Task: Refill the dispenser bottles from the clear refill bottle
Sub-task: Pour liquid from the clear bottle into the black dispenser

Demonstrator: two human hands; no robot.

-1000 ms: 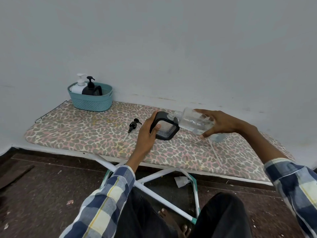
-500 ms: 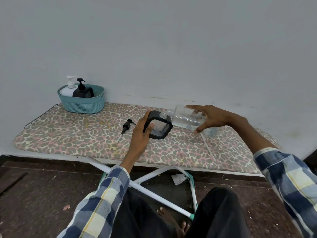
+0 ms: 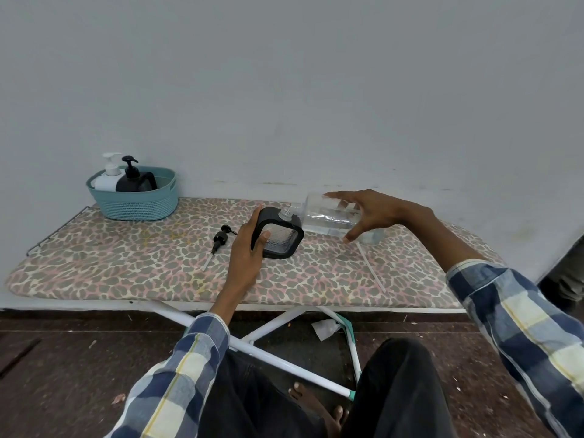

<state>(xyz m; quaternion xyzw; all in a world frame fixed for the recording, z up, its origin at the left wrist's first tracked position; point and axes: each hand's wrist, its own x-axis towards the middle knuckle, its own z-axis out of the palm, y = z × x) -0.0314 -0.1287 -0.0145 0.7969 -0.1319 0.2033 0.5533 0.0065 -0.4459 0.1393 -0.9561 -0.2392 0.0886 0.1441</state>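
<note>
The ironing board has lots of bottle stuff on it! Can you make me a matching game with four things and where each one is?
Things:
1. clear bottle
2. black square bottle
3. black pump
4. white bottle

Places:
A. standing in the blue basket
B. lying loose on the board
C. tipped sideways in the right hand
D. held in the left hand

Pairs: 1-C, 2-D, 3-B, 4-A
</note>
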